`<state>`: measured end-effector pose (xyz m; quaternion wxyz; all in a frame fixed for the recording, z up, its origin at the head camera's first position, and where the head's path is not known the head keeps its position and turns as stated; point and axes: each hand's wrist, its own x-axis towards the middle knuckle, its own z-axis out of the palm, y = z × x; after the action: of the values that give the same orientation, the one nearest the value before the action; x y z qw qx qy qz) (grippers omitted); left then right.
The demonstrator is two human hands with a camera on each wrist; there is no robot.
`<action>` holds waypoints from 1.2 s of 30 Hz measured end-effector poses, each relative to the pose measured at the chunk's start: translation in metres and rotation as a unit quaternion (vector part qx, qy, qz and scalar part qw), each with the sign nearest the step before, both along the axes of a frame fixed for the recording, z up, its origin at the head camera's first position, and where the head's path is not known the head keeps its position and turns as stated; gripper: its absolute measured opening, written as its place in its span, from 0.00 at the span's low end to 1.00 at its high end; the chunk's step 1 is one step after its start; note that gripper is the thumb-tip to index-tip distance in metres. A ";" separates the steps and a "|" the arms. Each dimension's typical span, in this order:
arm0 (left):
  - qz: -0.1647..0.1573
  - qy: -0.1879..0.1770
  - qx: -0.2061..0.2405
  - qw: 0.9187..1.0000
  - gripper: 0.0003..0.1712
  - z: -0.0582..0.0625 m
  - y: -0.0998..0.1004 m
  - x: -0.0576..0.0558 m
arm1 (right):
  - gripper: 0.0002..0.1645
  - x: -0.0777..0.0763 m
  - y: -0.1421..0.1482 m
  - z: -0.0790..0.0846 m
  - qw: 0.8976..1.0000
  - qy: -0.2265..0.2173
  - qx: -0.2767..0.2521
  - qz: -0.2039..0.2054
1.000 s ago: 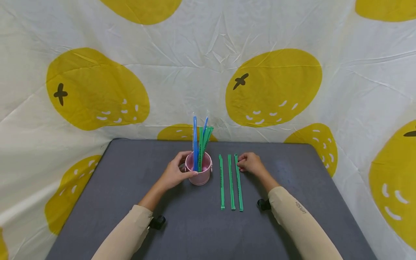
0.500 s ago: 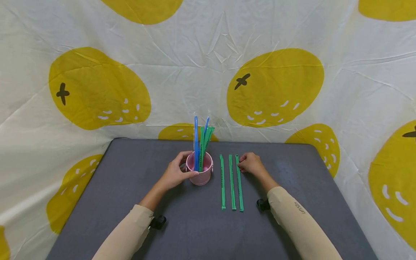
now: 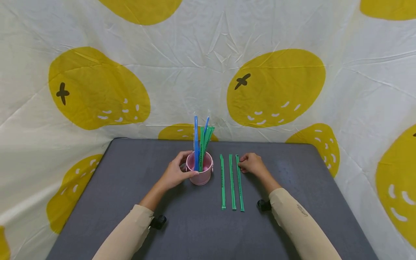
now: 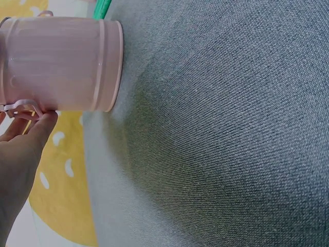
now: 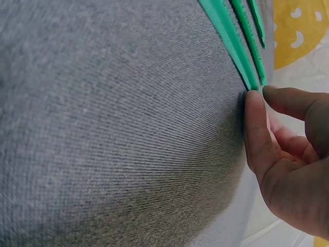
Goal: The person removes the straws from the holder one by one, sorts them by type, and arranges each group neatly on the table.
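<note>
Left grip (image 3: 174, 174) holds pink bucket (image 3: 202, 178) from left; right grip (image 3: 252, 164) pinches rightmost green straw (image 3: 240, 187) near far end.

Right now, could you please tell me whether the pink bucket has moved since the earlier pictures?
No: judged against the far edge of the grey table in the head view, the pink bucket shows no visible shift either way.

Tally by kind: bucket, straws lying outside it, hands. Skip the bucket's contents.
Pink bucket: 1
Green straws: 3
Hands: 2 (left hand, right hand)
Total: 6
</note>
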<state>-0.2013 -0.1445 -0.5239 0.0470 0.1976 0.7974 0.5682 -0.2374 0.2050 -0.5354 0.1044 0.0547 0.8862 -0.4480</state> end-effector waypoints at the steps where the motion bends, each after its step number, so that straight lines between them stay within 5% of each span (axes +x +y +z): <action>1: -0.001 0.001 0.000 1.000 0.45 0.000 0.000 0.000 | 0.13 0.001 0.001 0.001 1.000 0.004 0.000 0.004; 10: 0.002 -0.003 -0.002 1.000 0.45 0.000 -0.002 0.003 | 0.19 0.003 -0.002 0.016 0.996 0.046 -0.006 0.072; 17: 0.002 -0.001 -0.002 1.000 0.45 -0.001 -0.004 0.003 | 0.22 0.001 -0.021 0.029 0.991 0.075 -0.057 0.099; 36: -0.004 -0.004 0.007 1.000 0.45 -0.001 -0.001 0.002 | 0.23 -0.005 -0.087 0.064 0.964 0.171 -0.190 0.073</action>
<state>-0.1992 -0.1454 -0.5245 0.0509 0.1989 0.7922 0.5746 -0.2428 0.1184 -0.4718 -0.0082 -0.1084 0.7908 -0.6023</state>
